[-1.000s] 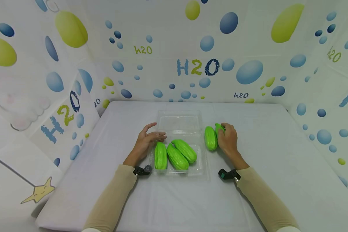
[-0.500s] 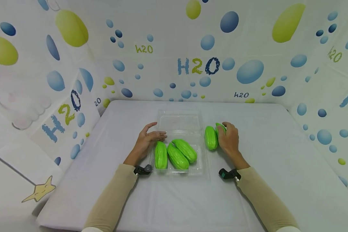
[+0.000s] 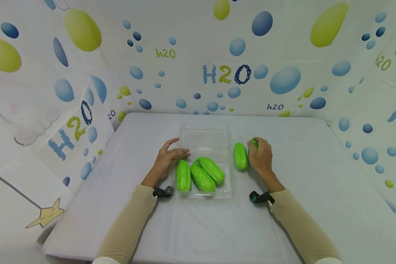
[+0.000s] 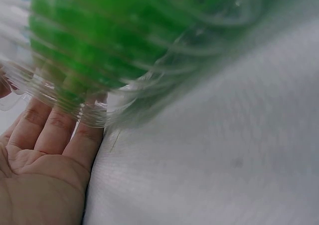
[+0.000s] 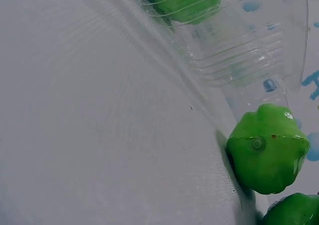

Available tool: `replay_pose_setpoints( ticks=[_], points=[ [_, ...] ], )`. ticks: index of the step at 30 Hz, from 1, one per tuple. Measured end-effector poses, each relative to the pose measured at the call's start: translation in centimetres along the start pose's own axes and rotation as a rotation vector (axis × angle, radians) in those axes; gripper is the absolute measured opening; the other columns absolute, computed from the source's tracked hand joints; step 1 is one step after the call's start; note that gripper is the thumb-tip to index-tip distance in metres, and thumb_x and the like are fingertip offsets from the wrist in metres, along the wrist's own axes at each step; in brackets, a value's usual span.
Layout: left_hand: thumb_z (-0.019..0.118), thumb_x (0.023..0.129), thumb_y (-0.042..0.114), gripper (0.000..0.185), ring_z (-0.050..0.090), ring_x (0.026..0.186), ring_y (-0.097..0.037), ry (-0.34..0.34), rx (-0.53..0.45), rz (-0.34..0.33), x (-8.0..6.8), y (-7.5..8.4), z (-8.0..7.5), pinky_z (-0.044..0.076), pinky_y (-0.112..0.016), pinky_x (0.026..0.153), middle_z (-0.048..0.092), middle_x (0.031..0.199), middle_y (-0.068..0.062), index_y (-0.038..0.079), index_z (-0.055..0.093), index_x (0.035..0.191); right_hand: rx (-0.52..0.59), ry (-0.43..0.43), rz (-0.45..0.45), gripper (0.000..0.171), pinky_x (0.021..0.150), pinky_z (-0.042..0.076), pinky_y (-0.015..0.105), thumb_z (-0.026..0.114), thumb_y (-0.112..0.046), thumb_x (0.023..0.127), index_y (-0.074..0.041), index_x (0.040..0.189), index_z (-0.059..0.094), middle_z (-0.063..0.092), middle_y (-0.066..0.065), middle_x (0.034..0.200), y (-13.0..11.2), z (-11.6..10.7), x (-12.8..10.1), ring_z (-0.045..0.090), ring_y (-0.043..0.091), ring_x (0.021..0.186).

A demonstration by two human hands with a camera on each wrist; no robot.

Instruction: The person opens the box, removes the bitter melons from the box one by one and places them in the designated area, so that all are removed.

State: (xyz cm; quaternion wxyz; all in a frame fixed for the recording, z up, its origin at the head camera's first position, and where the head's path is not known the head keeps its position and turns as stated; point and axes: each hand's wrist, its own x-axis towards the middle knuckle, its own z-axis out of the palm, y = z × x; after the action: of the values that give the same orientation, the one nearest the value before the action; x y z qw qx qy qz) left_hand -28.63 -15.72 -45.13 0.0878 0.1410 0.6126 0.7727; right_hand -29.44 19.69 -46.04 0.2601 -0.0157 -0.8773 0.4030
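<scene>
A clear plastic clamshell box (image 3: 229, 183) stands with its lid (image 3: 204, 137) laid back. In its base lie three bright green ribbed toy gourds, one upright at the left (image 3: 183, 176) and two slanted side by side (image 3: 202, 178). My left hand (image 3: 165, 161) rests at the box's back left corner; in the left wrist view its fingers (image 4: 55, 127) lie nearly straight against the ribbed wall. Right of the box, my right hand (image 3: 261, 157) grips another green gourd (image 3: 255, 144), mostly hidden behind the hand. One more loose gourd (image 3: 240, 156) lies between that hand and the box.
A white cloth (image 3: 204, 231) covers the table. Behind it and at both sides hang white sheets printed with blue and green bubbles (image 3: 285, 80). A black wrist camera (image 3: 163, 192) is strapped to the left wrist, another (image 3: 260, 197) to the right.
My right hand has shifted slightly right with its gourd, which now lies farther from the loose one and shows less. My left hand and the box stay in place.
</scene>
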Motion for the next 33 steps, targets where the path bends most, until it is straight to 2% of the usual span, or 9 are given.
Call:
replay_pose_setpoints(
  ticks=[7,19,28,33],
  points=[
    [0.050,0.096,0.004,0.056,0.060,0.108,-0.037,-0.001,-0.006,0.000,-0.1,0.1,0.1,0.043,-0.051,0.098,0.059,0.120,-0.027,0.009,0.023,0.144,0.058,-0.019,0.005,0.043,0.084,0.040,0.050,0.045,-0.032,0.096,0.004,0.114,0.061,0.060,0.021,0.108,0.0,0.3,-0.1,0.054,0.036,0.097],
    [0.049,0.096,0.003,0.055,0.061,0.106,-0.036,0.005,-0.004,-0.002,-0.3,0.0,0.0,0.043,-0.050,0.097,0.060,0.119,-0.026,0.009,0.023,0.144,0.085,-0.012,0.029,0.039,0.091,0.038,0.054,0.047,-0.027,0.095,0.005,0.114,0.060,0.060,0.022,0.110,-0.4,0.3,-0.1,0.054,0.039,0.103],
    [0.049,0.096,0.002,0.055,0.061,0.106,-0.037,0.008,-0.002,0.003,0.0,-0.1,-0.1,0.045,-0.049,0.096,0.061,0.118,-0.025,0.010,0.024,0.144,0.028,-0.006,0.047,0.045,0.091,0.038,0.058,0.047,-0.035,0.095,0.001,0.119,0.059,0.058,0.019,0.122,-0.5,0.0,0.1,0.047,0.039,0.117],
    [0.052,0.096,0.004,0.056,0.062,0.106,-0.037,0.010,-0.002,0.006,0.4,-0.9,-0.5,0.046,-0.047,0.096,0.060,0.119,-0.025,0.012,0.025,0.144,-0.006,0.006,0.000,0.044,0.095,0.036,0.056,0.048,-0.036,0.094,-0.001,0.117,0.061,0.059,0.017,0.122,-1.3,-0.4,0.3,0.040,0.037,0.123]
  ],
)
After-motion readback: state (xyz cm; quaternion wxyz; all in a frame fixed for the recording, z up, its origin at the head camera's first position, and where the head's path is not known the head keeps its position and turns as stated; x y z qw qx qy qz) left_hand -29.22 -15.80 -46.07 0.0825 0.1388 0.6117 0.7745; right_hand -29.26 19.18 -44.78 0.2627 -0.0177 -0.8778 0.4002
